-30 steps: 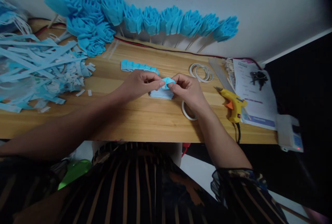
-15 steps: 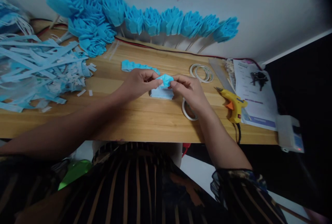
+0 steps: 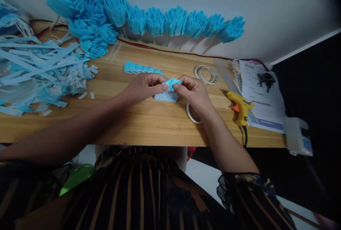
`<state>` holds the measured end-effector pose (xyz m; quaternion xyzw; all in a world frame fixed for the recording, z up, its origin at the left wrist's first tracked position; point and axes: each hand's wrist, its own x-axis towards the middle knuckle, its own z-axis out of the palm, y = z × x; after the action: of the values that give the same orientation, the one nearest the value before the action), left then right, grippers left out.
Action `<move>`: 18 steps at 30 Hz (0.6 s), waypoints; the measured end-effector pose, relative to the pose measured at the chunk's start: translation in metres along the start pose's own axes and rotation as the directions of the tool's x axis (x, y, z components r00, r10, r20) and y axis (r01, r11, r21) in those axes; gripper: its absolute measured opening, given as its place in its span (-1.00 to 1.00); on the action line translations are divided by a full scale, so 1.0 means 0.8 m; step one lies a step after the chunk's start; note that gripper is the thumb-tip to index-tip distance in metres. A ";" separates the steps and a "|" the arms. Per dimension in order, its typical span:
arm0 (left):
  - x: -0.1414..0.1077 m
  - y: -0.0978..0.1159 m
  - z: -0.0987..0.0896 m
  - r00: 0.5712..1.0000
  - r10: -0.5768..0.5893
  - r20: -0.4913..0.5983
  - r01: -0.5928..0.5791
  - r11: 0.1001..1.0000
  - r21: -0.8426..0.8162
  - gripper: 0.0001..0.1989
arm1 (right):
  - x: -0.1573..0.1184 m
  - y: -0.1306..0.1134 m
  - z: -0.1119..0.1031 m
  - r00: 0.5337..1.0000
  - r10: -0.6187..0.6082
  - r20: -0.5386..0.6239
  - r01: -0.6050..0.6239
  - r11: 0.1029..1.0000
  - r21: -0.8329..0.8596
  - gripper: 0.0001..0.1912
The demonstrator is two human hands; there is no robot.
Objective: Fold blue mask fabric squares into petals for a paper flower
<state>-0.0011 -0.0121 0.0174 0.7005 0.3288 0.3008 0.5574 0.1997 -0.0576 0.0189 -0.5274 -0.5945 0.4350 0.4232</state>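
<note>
Between my two hands is a small folded blue piece (image 3: pixel 172 83), which looks like paper or thin fabric. My left hand (image 3: pixel 149 85) pinches its left side with thumb and forefinger, and my right hand (image 3: pixel 194 89) pinches the right side. Just below it on the table lies a stack of pale blue pieces (image 3: pixel 166 97), partly covered by the fingers. Behind my left hand stretches a row of folded blue pieces (image 3: pixel 141 68). A roll of tape (image 3: pixel 190 114) lies under my right wrist, partly hidden.
Blue flowers on sticks (image 3: pixel 176 20) lean along the wall. Strips and scraps (image 3: pixel 39 70) are heaped at the left. To the right are tape rolls (image 3: pixel 198 72), a yellow glue gun (image 3: pixel 239 107), a printed sheet (image 3: pixel 262 104) and keys (image 3: pixel 266 79). The wooden table's (image 3: pixel 149 134) front edge is near my body.
The blue piece has turned and flattened between my fingers, its right end now a pointed corner. Both hands stay in nearly the same place.
</note>
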 end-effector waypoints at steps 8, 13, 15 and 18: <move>0.001 -0.001 0.002 0.993 -0.021 -0.113 0.024 0.999 0.030 -0.80 | -0.004 -0.010 -0.005 0.997 -0.070 0.017 0.071 0.997 -0.042 -0.59; 0.003 -0.004 0.002 0.987 -0.034 -0.155 0.036 0.999 0.009 -0.78 | -0.001 -0.007 -0.003 0.998 -0.052 0.029 0.051 0.999 0.019 -0.58; 0.003 -0.005 0.004 0.988 -0.046 -0.145 0.044 0.999 -0.021 -0.78 | 0.001 -0.002 0.000 0.998 -0.041 0.037 0.040 0.999 0.028 -0.53; 0.002 -0.005 0.008 0.990 -0.059 -0.128 0.056 0.998 -0.030 -0.78 | 0.002 0.002 0.002 0.999 -0.041 0.010 0.041 0.999 0.005 -0.50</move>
<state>0.0046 -0.0137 0.0127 0.6626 0.3800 0.3334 0.5526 0.1986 -0.0557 0.0167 -0.5118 -0.6066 0.4301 0.4303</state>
